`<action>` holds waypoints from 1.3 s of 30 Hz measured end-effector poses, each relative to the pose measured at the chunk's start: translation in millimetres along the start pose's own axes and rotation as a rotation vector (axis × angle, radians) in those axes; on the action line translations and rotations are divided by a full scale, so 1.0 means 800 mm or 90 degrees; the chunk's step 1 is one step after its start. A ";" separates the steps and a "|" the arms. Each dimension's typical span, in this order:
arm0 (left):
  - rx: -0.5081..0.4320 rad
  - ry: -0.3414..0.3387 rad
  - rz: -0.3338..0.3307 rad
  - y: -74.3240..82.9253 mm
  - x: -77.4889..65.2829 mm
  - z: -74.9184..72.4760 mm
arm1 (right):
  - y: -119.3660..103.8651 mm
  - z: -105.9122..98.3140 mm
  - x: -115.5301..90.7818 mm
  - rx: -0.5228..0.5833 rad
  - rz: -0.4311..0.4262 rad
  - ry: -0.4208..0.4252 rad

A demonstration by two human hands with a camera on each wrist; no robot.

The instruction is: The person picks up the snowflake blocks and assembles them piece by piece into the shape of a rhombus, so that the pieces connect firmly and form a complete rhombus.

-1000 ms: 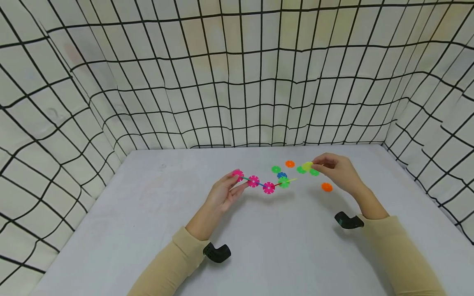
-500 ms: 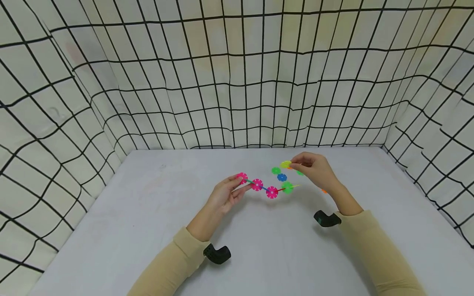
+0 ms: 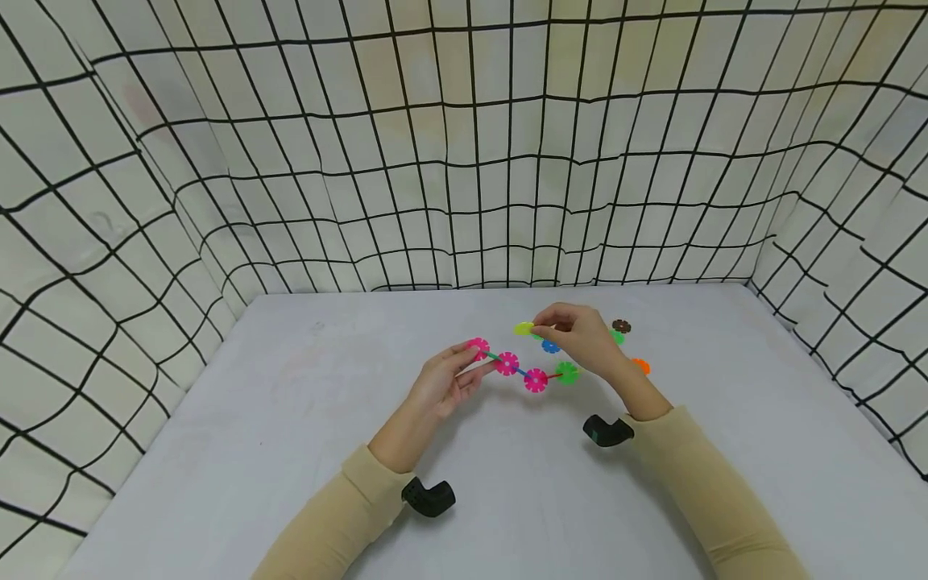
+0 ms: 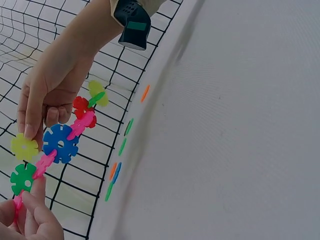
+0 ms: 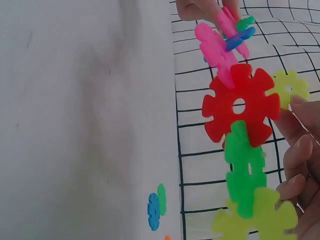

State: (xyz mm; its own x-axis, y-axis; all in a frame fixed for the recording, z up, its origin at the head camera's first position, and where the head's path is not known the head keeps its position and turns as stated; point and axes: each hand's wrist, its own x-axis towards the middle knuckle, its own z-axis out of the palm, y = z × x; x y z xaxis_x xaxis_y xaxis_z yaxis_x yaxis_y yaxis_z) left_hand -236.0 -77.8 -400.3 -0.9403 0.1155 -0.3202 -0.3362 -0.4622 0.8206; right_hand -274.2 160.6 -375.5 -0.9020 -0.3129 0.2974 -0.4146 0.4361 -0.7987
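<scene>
My left hand pinches the pink end disc of a chain of slotted plastic snowflake discs, held above the table. From there the chain runs right through pink, blue, red and green discs to a yellow far end. A separate yellow disc is pinched between the thumb and fingers of my right hand, above and behind the chain. In the left wrist view this yellow disc is close to the chain's blue disc; whether they touch, I cannot tell.
Loose discs lie on the table behind and right of the hands: a blue one, a green one, a brown one and an orange one. Black grid netting borders the white table.
My right hand has carried the yellow disc leftward, from over the loose discs to behind the chain. The left hand and chain have shifted slightly right and down.
</scene>
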 end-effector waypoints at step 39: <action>0.018 -0.013 -0.009 -0.006 -0.002 0.010 | -0.008 0.030 0.002 -0.073 -0.077 -0.056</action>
State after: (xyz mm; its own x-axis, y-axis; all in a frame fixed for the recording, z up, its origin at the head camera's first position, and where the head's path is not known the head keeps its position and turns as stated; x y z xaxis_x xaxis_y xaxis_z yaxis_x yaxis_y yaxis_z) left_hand -233.1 -68.9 -399.8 -0.9363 0.1396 -0.3224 -0.3505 -0.4353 0.8293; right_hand -270.2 137.3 -382.2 -0.8331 -0.4387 0.3369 -0.5347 0.4827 -0.6936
